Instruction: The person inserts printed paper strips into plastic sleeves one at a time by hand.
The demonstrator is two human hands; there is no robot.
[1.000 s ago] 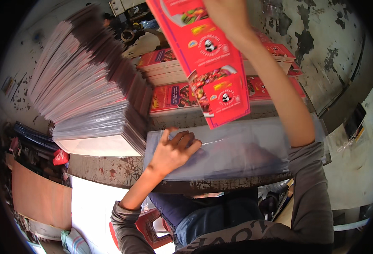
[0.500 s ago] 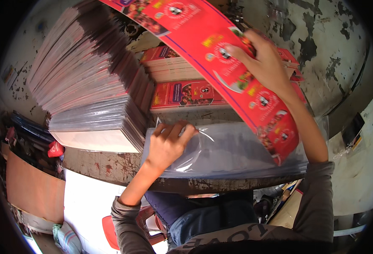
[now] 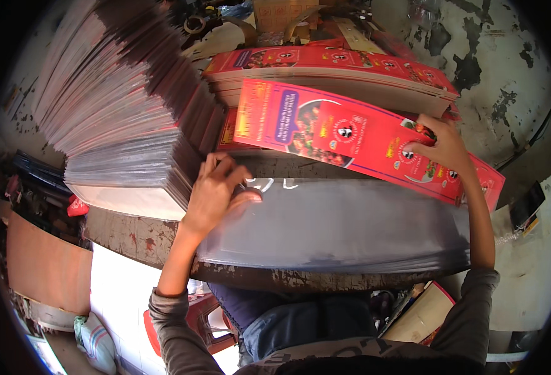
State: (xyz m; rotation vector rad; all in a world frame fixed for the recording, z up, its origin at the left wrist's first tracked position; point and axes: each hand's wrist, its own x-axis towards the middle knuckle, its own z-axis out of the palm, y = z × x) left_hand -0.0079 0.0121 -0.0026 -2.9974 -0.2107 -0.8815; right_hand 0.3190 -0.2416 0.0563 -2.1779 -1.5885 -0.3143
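Note:
My right hand point(image 3: 441, 147) grips a long red printed card point(image 3: 344, 137) near its right end and holds it flat, low over the table. My left hand point(image 3: 216, 190) rests with its fingers on the left edge of a stack of clear plastic sleeves point(image 3: 344, 225) lying along the table's front. The card's lower edge hangs just above the far side of that stack.
A tall fanned pile of flat sheets point(image 3: 122, 119) stands at the left. Stacks of red printed cards point(image 3: 350, 72) lie at the back. The worn table edge point(image 3: 275, 278) runs in front of my lap; a peeling wall point(image 3: 488, 56) is at right.
My right hand has swung the red card down from high and upright to nearly flat over the plastic stack. My left hand has stayed on the stack's left edge.

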